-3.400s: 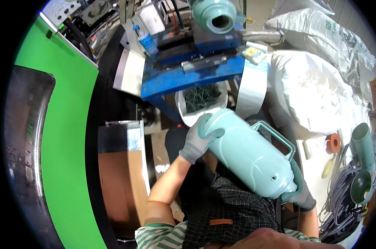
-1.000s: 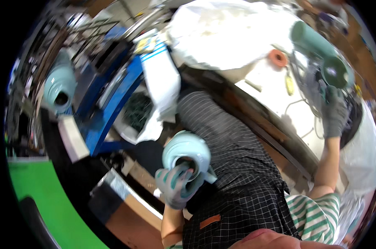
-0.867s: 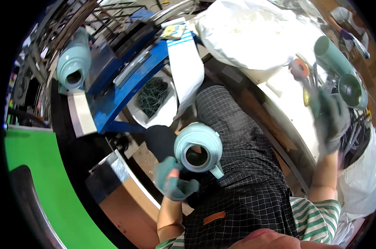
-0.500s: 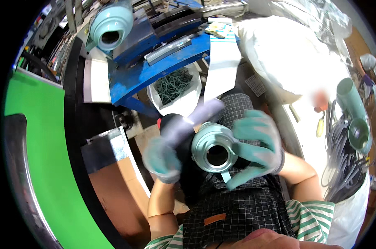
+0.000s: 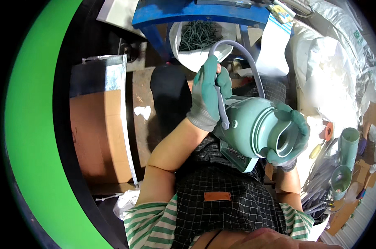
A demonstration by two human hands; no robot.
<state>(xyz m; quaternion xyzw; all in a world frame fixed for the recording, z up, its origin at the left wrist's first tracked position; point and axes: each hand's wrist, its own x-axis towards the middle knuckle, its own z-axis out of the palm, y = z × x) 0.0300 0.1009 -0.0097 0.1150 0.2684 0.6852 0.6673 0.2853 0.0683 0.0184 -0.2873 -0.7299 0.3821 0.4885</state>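
Observation:
A pale green plastic jug body (image 5: 244,122) lies tilted over my lap, its open round neck facing right. A side grip (image 5: 237,159) sticks out at its lower edge. My left hand (image 5: 212,89), in a grey and green glove, is closed around a grey-lavender curved carrying handle (image 5: 244,52). One end of this handle meets a peg on the jug's left side; the other end goes down behind the jug. My right hand (image 5: 298,133), gloved alike, is wrapped around the jug's neck rim, with its palm partly hidden behind it.
Ahead is a blue bench (image 5: 204,12), with a white bag of green strips (image 5: 198,35) below it. On the right are green cylinders (image 5: 349,145), a bundle of grey strips (image 5: 318,178), an orange tape roll (image 5: 328,130) and white plastic bags (image 5: 329,62). Cardboard (image 5: 98,133) stands left.
The blurred grey handle in my left hand is now at the jug's side. The jug has turned its neck to the right, and my right hand has closed on the neck. The view has shifted.

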